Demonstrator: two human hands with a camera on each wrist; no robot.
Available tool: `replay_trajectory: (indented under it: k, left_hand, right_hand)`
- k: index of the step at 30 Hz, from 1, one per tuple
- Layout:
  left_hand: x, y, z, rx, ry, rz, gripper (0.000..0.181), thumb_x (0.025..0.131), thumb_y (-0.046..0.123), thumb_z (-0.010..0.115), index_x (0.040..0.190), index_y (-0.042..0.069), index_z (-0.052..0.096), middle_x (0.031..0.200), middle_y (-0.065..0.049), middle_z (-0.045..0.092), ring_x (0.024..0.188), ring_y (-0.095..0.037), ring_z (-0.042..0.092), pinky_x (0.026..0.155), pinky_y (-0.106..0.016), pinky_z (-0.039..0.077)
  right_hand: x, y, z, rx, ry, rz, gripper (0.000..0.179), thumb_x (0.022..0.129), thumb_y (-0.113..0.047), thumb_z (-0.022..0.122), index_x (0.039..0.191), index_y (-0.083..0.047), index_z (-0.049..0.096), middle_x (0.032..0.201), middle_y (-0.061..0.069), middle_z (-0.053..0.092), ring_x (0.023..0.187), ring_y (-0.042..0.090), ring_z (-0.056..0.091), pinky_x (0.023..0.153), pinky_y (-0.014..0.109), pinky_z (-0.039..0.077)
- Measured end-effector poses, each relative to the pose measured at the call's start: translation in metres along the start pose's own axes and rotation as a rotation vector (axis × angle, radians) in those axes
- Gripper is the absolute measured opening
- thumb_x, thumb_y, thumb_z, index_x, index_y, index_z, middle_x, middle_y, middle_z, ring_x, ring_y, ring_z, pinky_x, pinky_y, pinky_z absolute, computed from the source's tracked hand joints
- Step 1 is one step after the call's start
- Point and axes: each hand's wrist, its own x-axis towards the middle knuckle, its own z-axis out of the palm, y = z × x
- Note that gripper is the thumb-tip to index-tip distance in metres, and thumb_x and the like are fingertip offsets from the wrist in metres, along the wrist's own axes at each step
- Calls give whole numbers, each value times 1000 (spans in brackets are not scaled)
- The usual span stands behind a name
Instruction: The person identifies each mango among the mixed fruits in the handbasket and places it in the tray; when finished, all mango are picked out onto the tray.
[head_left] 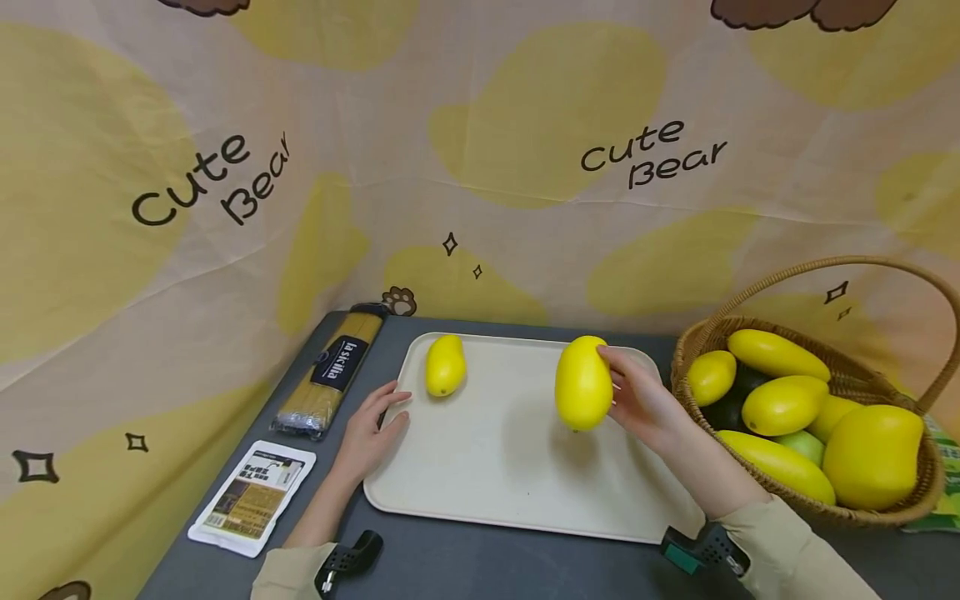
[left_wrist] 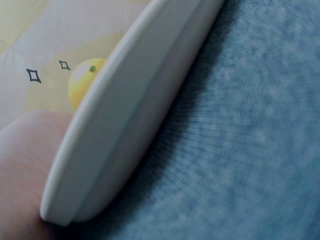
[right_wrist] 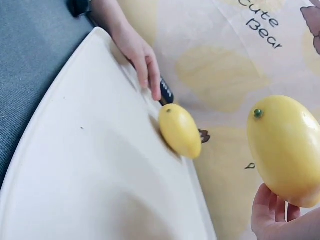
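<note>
My right hand (head_left: 647,398) grips a large, smooth yellow oval fruit (head_left: 583,383) by its right side, held above the right half of the cream tray (head_left: 480,467). Its shadow falls on the tray below. A small green stem spot shows on this fruit (right_wrist: 285,145) in the right wrist view. My left hand (head_left: 372,429) rests at the tray's left rim, fingers loosely extended over the edge. Near those fingertips a smaller yellow fruit (head_left: 446,365) lies on the tray. The left wrist view shows the tray's side (left_wrist: 125,115) close up, hiding part of that hand.
A wicker basket (head_left: 693,333) with a tall handle stands at the right, full of yellow fruits, a green one and a dark one. Left of the tray lie a spaghetti pack (head_left: 333,371) and a white pouch (head_left: 252,497). A printed cloth (head_left: 510,150) hangs behind the table.
</note>
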Motion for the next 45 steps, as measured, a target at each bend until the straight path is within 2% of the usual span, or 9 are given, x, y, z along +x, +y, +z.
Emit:
replay_trajectory:
  k: [8, 14, 19, 25, 31, 34, 40, 45]
  left_hand:
    - [1, -2, 1, 4, 0, -3, 32, 92, 10, 65, 124, 6, 66, 146, -16, 45, 137, -35, 38, 111, -52, 29]
    - [1, -2, 0, -1, 8, -8, 33, 91, 9, 65, 124, 7, 66, 146, -15, 46, 137, -35, 38, 111, -53, 29]
    - [0, 0, 0, -10, 19, 6, 33, 90, 9, 66, 123, 6, 66, 145, -16, 46, 136, -36, 39, 110, -55, 30]
    - [-1, -1, 1, -19, 22, 7, 32, 90, 9, 66, 122, 6, 67, 145, -16, 47, 136, -36, 40, 110, -55, 31]
    - [-1, -1, 0, -25, 15, 1, 32, 91, 10, 65, 123, 7, 67, 145, -15, 46, 136, -36, 39, 110, -54, 31]
    - [-1, -1, -1, -21, 11, -5, 32, 92, 11, 65, 123, 7, 66, 146, -15, 46, 137, -35, 38, 110, -54, 30]
    - [0, -2, -1, -17, 8, -6, 32, 92, 11, 65, 124, 7, 66, 146, -15, 46, 137, -35, 38, 110, -54, 30]
    - [0, -2, 0, -27, 8, -1, 32, 91, 10, 65, 123, 7, 66, 146, -15, 46, 137, -35, 39, 111, -53, 30]
  right_hand:
    - [40, 28, 3, -22, 96, 59, 34, 102, -34, 50, 127, -12, 44, 119, 2, 45, 103, 17, 48, 84, 23, 49]
    - [68, 43, 10, -62, 170, 94, 46, 100, -35, 52, 136, -8, 41, 126, 7, 41, 106, 21, 45, 80, 21, 48]
    - [88, 52, 13, -92, 237, 123, 51, 99, -34, 55, 138, -5, 42, 128, 10, 42, 107, 24, 47, 76, 19, 49]
    - [105, 55, 18, -146, 306, 131, 62, 94, -36, 61, 143, -4, 40, 142, 16, 36, 113, 25, 46, 72, 16, 50]
    - [118, 58, 24, -261, 314, 100, 57, 93, -37, 62, 137, -3, 47, 126, 11, 45, 89, 15, 51, 67, 16, 48]
    - [125, 61, 26, -282, 300, 79, 56, 93, -35, 62, 136, -1, 49, 117, 9, 51, 83, 12, 54, 67, 18, 50]
    - [132, 64, 31, -346, 320, 73, 60, 92, -36, 63, 138, 0, 49, 109, 8, 55, 80, 13, 53, 64, 20, 49]
    - [134, 64, 34, -407, 342, 86, 64, 91, -39, 63, 141, -2, 46, 115, 9, 52, 88, 17, 50, 69, 22, 47]
